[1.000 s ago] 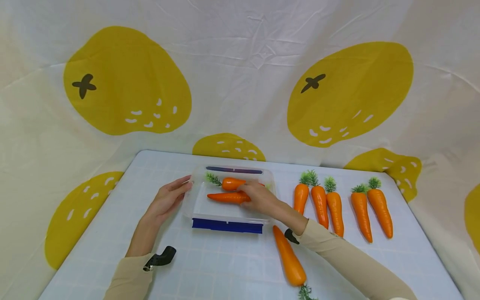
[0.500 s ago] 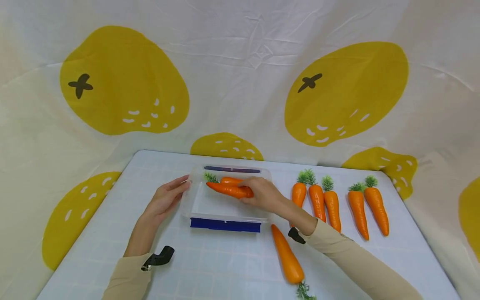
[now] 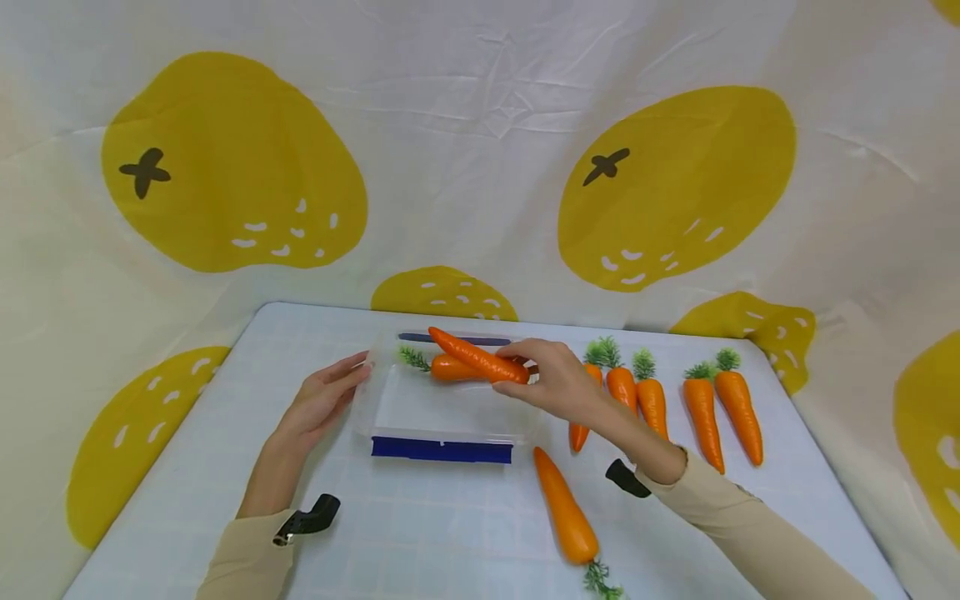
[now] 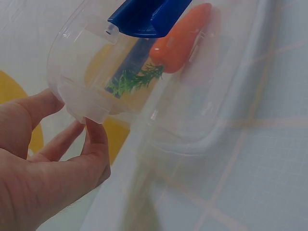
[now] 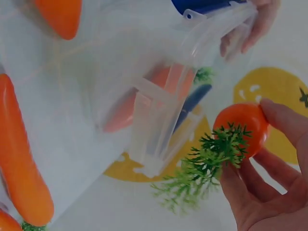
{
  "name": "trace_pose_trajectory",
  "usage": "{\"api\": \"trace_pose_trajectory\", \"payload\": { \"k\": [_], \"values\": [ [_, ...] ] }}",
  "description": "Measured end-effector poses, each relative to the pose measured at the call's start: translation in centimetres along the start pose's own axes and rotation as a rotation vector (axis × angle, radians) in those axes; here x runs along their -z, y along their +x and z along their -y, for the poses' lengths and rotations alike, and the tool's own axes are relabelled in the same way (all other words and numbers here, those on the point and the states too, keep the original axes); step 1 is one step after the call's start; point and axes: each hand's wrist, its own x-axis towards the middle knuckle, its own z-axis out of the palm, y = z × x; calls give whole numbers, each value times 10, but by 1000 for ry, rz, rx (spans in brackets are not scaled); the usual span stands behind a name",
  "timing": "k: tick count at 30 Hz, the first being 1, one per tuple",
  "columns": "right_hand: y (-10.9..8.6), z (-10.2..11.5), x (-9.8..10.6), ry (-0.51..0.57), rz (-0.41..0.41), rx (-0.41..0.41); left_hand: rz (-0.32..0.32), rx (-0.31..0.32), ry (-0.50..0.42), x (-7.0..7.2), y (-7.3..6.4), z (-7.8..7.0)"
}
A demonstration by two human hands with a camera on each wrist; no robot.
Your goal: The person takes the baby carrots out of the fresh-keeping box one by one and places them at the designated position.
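My left hand is at the left side of a clear plastic box with blue clip flaps. In the left wrist view, thumb and fingers pinch the box's tab. Over the box, my right hand holds an orange carrot by its thick end, the tip pointing left and toward the back. Its green top hangs beside the fingers in the right wrist view. Below it, a second carrot lies inside the box near the back wall, its green top to the left.
Several carrots lie right of the box, green tops toward the back, including one at the far right. Another carrot lies in front of the box, green top toward me. A lemon-print cloth hangs behind the table.
My right hand has raised the carrot from the box floor, and its tip has swung up toward the back. The left hand has stayed at the box. The head view has shifted slightly.
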Motion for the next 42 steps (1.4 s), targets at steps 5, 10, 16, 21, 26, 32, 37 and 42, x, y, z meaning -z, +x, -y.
{"api": "trace_pose_trajectory", "payload": {
  "k": [5,10,16,21,26,32,37,42],
  "values": [
    [-14,-2,13,65,-40,-42,-9,18,7,1,1,0],
    [-32,-7,22,100,-107,-105,-19,35,12,3,0,0],
    [-62,-17,30,95,-162,-219,-11,26,12,4,1,1],
    [-89,-28,33,84,-207,-279,-5,26,5,3,1,2],
    [-113,-36,32,149,-235,-333,4,18,-5,4,1,1],
    [-140,-39,26,100,-237,-398,6,20,-10,3,1,0],
    [-160,-41,18,66,-223,-437,2,24,1,2,3,0],
    [-179,-45,8,79,-185,-504,-4,31,-1,1,4,0]
  ]
}}
